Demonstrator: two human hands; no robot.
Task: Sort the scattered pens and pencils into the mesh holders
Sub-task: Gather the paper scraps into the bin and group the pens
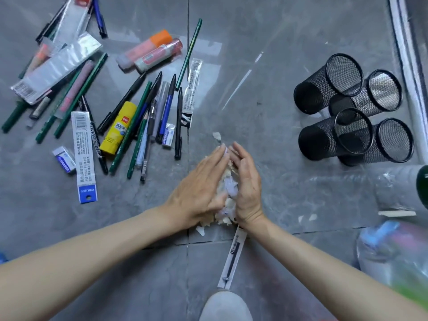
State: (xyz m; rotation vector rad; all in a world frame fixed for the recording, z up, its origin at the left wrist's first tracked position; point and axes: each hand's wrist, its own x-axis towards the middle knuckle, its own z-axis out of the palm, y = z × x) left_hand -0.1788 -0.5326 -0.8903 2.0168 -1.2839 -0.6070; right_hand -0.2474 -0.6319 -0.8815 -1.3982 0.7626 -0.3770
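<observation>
Scattered pens and pencils (165,112) lying loose on the grey tiled floor (266,66) at left, left hand (199,188) and right hand (247,184) at centre, fingers straight, pressing a heap of paper scraps (228,189) between them, four black mesh holders (322,91) clustered at right

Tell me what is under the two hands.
Torn paper scraps, whitish and pale purple, show between the left hand and right hand. The palms cover the rest of the pile.

2 bare forearms (92,249), wrist to elbow
</observation>
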